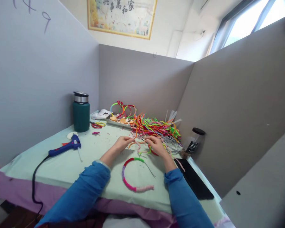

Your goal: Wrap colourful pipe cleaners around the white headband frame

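Over the middle of the table, my left hand [122, 143] pinches an orange pipe cleaner [131, 145] between thumb and fingertips. My right hand [156, 145] is closed in a pinch close beside it, with a thin orange strand at its fingertips; whether this is the same pipe cleaner I cannot tell. Several loose pink and green pipe cleaners [144, 152] lie beneath the hands. Nearer to me, a headband [123, 175] wrapped in green, red, purple and pink lies flat, a bare grey stretch showing at one end.
A blue glue gun [64, 148] with its cord lies left, near a green flask [81, 115] and scissors [97, 125]. Behind are a metal tray [118, 122], finished hoops [123, 109] and a pipe cleaner heap [156, 125]. A jar [193, 142] and black mat [193, 179] are right. Grey partitions enclose the table.
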Motion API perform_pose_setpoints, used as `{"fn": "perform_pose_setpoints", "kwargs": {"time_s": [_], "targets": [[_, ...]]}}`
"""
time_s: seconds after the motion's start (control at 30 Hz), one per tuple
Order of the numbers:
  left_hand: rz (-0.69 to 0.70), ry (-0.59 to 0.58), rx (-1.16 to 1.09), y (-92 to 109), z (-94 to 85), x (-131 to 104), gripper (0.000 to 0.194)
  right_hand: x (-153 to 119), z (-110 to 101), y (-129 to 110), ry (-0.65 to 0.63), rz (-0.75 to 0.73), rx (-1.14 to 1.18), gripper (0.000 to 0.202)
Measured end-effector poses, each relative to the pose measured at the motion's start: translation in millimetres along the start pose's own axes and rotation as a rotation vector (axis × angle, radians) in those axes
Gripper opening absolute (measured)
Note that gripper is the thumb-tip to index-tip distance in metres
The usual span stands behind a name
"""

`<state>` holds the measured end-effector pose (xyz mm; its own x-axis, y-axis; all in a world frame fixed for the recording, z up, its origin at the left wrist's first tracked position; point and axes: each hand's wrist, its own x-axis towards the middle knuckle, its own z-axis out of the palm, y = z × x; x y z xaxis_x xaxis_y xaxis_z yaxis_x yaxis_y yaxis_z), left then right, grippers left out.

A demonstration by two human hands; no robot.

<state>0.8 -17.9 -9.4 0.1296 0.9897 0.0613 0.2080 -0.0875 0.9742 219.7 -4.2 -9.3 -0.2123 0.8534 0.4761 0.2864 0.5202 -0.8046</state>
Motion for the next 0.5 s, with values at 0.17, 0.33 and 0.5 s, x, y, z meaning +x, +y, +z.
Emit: {"fn": "perform_pose_setpoints", "kwargs": {"time_s": [0.17,0.33,0.5], "targets": [[0.166,-0.146,0.036,-9.4,9.7,7.0,0.036,-6.6,29.8,-7.5,-0.083,0.092,0.061,0.024],[0.138,-0.172,0.106,-11.0,9.5,6.0,0.042,-4.2,33.5,1.3,0.087,0.072,-0.007,0.035],[0.086,-0.228,0.088,-4.7,6.2,0.2,0.039,-5.5,25.5,5.4,0.081,0.222,0.194,0.039]]}}
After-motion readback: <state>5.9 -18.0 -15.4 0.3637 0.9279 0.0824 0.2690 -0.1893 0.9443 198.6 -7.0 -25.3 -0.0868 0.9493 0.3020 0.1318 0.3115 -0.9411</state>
